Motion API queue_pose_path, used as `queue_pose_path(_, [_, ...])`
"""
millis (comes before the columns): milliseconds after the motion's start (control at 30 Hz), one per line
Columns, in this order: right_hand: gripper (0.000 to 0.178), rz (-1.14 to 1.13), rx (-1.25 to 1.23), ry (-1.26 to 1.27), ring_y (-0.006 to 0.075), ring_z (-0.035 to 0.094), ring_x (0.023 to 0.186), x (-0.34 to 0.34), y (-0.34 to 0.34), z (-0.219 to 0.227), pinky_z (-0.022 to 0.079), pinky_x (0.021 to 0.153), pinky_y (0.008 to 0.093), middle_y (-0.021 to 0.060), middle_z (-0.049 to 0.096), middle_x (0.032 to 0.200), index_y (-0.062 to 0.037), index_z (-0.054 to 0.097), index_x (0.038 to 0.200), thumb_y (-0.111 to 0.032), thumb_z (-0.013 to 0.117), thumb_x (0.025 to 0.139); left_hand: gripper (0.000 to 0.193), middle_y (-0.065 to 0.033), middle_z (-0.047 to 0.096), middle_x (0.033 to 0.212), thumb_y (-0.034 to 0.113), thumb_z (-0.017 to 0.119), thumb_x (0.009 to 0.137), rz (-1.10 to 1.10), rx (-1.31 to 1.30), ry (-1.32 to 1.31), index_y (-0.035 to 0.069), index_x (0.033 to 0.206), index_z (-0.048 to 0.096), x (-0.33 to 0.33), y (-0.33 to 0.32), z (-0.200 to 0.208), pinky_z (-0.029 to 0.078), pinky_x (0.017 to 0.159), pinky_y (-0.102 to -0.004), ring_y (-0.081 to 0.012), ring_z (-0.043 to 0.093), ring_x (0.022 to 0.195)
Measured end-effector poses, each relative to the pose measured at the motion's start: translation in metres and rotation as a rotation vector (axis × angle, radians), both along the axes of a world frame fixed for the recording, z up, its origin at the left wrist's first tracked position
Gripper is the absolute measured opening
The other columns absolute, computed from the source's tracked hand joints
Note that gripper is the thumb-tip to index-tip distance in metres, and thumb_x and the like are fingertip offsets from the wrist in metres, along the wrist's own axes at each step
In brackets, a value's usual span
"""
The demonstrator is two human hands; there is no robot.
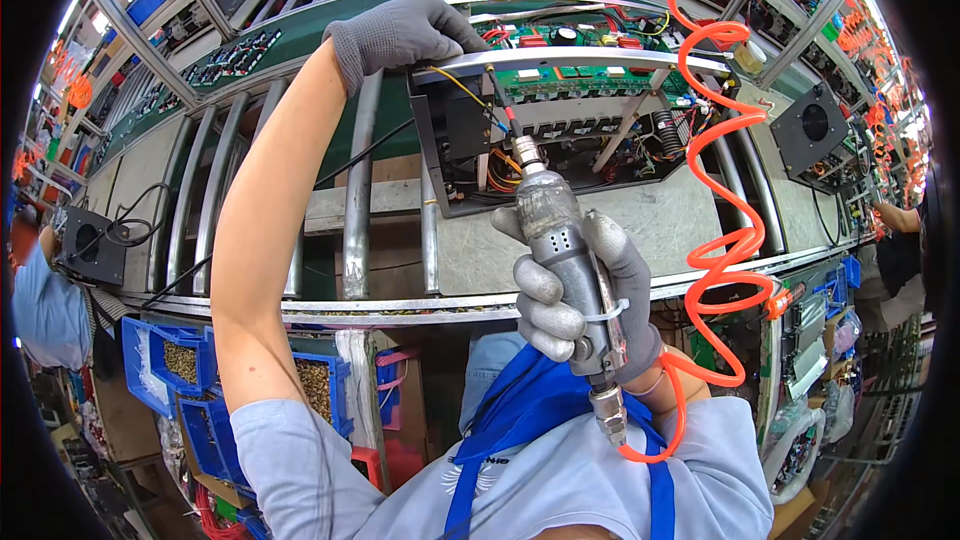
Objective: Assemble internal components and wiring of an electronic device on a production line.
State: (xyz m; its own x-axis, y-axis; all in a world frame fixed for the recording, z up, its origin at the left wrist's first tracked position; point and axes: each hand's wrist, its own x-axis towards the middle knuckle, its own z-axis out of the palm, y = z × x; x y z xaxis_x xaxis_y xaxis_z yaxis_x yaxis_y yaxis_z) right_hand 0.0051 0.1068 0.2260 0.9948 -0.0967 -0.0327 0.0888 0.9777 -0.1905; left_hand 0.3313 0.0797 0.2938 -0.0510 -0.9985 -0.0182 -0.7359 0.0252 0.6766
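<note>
My right hand (585, 290), in a grey glove with pale fingertips, is wrapped around a pneumatic screwdriver (548, 205). Its long bit points away from me, up to the front rail (590, 58) of an open metal chassis (430, 140). My left hand (410, 35), in a grey glove, bends over the chassis's upper left corner with its fingertips against the rail. Some of those fingers are hidden. Inside the chassis are green circuit boards (545, 82), a black coiled part (667, 130) and yellow, red and orange wires.
An orange coiled air hose (735, 230) hangs at the right and joins the screwdriver's rear. The chassis stands on a roller conveyor (362, 210). Blue bins (205, 430) of small fasteners sit below left. Black units (92, 245) and other people's arms (898, 217) are at both sides.
</note>
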Motion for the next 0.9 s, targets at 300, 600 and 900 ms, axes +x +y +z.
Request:
queue_pose_path(300, [0.063,-0.012,-0.100,0.023,0.0162,0.061,0.060,-0.010,-0.008,0.004,0.056,0.053,0.0330,0.0096,0.060,0.084,-0.0015,0.042,0.135,-0.052,0.043,0.097,0.032,-0.0058,0.070,0.101,0.002,0.060,0.080,0.046,-0.080,0.045,-0.003,0.111,0.068,0.000,-0.001,-0.009,0.049,0.085,-0.0252,-0.0108,0.062,0.087])
queue_pose_path(600, [0.081,-0.287,-0.209,0.117,0.0166,0.059,0.063,-0.117,-0.060,-0.015,0.052,0.059,0.0327,0.0075,0.059,0.083,0.0014,0.036,0.140,-0.064,0.043,0.092,0.115,-0.0243,0.045,0.132,0.053,0.086,0.056,1.075,-1.055,-0.325,-0.003,0.140,0.032,-0.119,0.026,-0.102,0.027,0.108,-0.0488,-0.0396,0.039,0.127])
queue_pose_path(900, [0.022,-0.918,0.013,0.330,0.0112,0.051,0.075,-0.249,-0.100,-0.057,0.051,0.076,0.0309,-0.0023,0.048,0.080,-0.0119,0.052,0.091,-0.033,0.058,0.095,0.085,-0.0157,0.046,0.142,0.012,0.081,0.075,0.919,-0.926,0.292,0.000,0.144,0.033,-0.106,0.027,-0.167,0.032,0.110,-0.0333,-0.0222,0.043,0.132])
